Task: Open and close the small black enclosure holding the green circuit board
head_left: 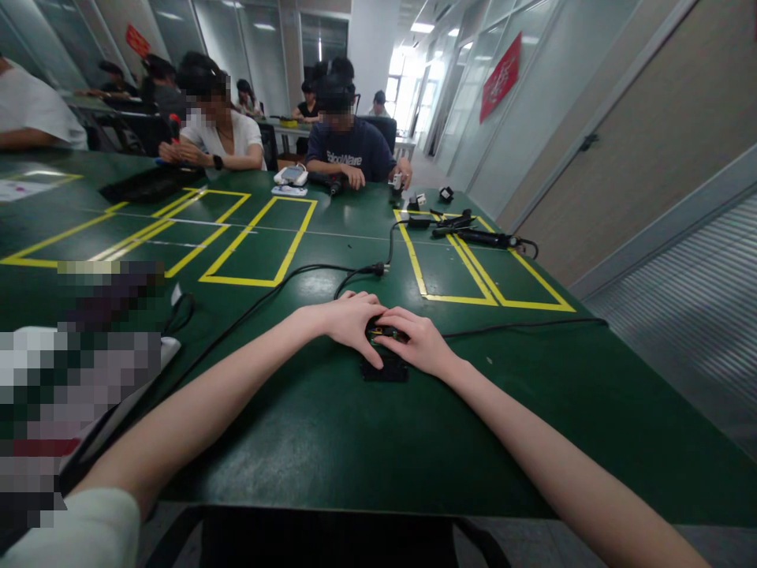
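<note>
Both my hands meet over a small black device lying on the green table. My left hand rests on its left side with fingers curled down onto it. My right hand covers its right side, fingers pressed on the top edge. A bit of yellow-green shows between my fingers; most of the device is hidden under them.
A black cable runs from the left past my hands to a plug. Another cable trails right. Yellow tape rectangles mark the table. Black tools lie far right. Several people sit at the far side.
</note>
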A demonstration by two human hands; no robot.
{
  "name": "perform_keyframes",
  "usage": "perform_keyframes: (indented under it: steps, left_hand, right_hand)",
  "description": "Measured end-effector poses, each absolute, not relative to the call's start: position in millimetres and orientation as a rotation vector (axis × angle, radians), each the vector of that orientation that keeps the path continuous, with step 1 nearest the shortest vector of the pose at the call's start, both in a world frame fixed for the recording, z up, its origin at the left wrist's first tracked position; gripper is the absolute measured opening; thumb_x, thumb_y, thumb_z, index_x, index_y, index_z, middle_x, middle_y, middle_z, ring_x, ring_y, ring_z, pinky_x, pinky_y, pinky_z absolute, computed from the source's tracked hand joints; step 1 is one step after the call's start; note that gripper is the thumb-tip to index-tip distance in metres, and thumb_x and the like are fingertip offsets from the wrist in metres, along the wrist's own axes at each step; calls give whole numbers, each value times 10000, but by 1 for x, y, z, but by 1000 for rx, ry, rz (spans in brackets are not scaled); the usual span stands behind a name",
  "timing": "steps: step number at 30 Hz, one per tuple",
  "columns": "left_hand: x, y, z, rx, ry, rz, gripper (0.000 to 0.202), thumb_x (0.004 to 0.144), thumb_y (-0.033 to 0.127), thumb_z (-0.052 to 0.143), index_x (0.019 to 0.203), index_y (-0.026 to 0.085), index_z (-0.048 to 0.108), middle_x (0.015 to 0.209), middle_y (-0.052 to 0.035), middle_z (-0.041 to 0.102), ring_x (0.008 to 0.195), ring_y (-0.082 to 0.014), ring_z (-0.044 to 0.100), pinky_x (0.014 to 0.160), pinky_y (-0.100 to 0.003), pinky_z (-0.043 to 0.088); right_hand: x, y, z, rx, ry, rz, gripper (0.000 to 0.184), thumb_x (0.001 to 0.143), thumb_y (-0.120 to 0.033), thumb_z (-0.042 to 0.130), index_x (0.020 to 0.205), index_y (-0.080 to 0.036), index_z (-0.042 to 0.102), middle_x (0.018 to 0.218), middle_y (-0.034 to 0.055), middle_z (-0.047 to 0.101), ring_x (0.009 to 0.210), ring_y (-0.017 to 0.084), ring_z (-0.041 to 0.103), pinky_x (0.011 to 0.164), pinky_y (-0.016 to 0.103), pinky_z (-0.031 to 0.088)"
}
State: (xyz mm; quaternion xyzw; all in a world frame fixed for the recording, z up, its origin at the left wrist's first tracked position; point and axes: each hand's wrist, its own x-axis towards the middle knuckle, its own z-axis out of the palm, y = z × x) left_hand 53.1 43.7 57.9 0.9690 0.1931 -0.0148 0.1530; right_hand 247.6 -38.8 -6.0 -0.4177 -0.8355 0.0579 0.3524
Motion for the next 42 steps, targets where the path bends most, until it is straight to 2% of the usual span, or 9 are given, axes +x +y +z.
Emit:
perform_keyframes:
  steps: [6, 10, 12, 22, 27, 31, 35, 38, 42]
  left_hand:
    - [39, 66, 62, 2682, 581, 125, 554, 643, 373, 880, 1109, 173, 656, 1082, -44, 618, 956, -214, 600, 798, -256, 470]
    - [39, 71, 58, 2618, 648, 12, 201, 723, 257, 785, 860, 177, 661, 836, 6, 656, 753, -161, 616, 658, -229, 424]
    - [41, 69, 58, 2564, 653, -72, 135, 749, 234, 752, 824, 181, 654, 737, 26, 657, 687, -146, 617, 624, -224, 410]
    - [45, 52, 66, 2500, 688, -226, 291, 726, 203, 721, 1010, 202, 654, 729, 44, 708, 645, -153, 655, 590, -217, 424]
    - [46, 50, 72, 2428, 685, -229, 464, 721, 119, 670, 1175, 198, 616, 635, 75, 669, 648, -164, 670, 633, -226, 452]
    - [43, 49, 83, 2481, 673, -128, 342, 711, 135, 667, 1038, 216, 610, 607, 87, 641, 604, -155, 635, 627, -234, 441]
    - [34, 51, 101, 2467, 676, -38, 145, 720, 187, 655, 839, 208, 575, 640, 59, 658, 609, -148, 633, 606, -237, 438]
    - [28, 54, 109, 2353, 667, -45, 133, 709, 167, 640, 790, 206, 542, 629, 46, 675, 638, -159, 663, 629, -248, 464]
    - [29, 55, 100, 2260, 635, -180, 119, 696, 133, 625, 745, 202, 542, 622, 38, 702, 648, -156, 680, 627, -240, 472]
  right_hand:
    - [245, -47, 3, -1203, -2206, 238, 554, 814, -382, 808, 1306, -206, 622, 1290, 127, 687, 1111, 288, 714, 927, 424, 596]
    - [248, -46, 6, -1299, -2246, 240, 460, 845, -360, 787, 1265, -232, 651, 1191, 81, 744, 1031, 261, 741, 876, 384, 590]
    - [252, -46, 8, -1313, -2307, 181, 395, 873, -358, 774, 1233, -228, 674, 1148, 72, 763, 984, 252, 752, 833, 360, 584]
    - [250, -44, 3, -1364, -2382, -181, 305, 941, -508, 715, 1063, -230, 746, 954, 80, 770, 856, 237, 727, 658, 307, 510]
    - [247, -42, 0, -1383, -2222, -177, 280, 1006, -469, 613, 1093, -222, 710, 1139, 95, 723, 897, 234, 721, 683, 322, 540]
    - [257, -44, 4, -1377, -2112, -150, 234, 1044, -406, 521, 1091, -220, 655, 1144, 100, 685, 778, 199, 687, 648, 317, 521]
    - [278, -44, 11, -1375, -2063, -169, 309, 1069, -364, 440, 856, -217, 609, 863, 60, 666, 656, 181, 611, 605, 306, 439]
    - [291, -45, 17, -1347, -2119, -143, 474, 1080, -374, 400, 636, -229, 483, 590, 11, 534, 535, 160, 510, 553, 302, 339]
    - [297, -48, 23, -1310, -2225, -26, 519, 1057, -392, 424, 566, -225, 397, 495, -18, 442, 449, 126, 401, 523, 292, 274]
